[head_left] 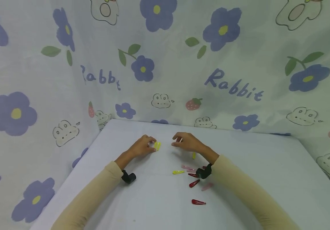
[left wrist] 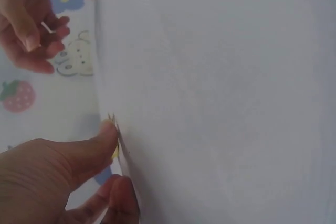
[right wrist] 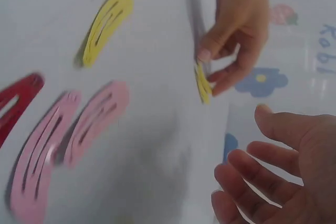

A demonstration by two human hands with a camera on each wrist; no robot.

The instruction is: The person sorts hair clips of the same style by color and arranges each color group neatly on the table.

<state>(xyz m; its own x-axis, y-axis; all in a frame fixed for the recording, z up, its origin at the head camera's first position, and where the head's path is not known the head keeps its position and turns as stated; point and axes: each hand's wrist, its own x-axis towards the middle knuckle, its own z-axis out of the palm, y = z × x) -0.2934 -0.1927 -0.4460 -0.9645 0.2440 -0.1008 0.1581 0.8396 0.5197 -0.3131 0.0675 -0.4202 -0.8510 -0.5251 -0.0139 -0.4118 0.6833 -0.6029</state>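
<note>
From my remote end I see a small tabletop filming corner, though I cannot tell whether in a home or studio: white cloth printed with violet-blue flowers, red strawberries, outlined rabbits and blue lettering hangs behind and beside a flat white table, and small black wrist-worn cameras are recording gear.

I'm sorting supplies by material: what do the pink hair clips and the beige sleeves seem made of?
Pink hair clips: probably thin coated metal, smooth; they are slim, slotted strips, and one shows a pale glint. Plastic isn't ruled out.
Beige sleeves: soft fabric, matte; small creases show, but the exact fibre can't be told.
</note>
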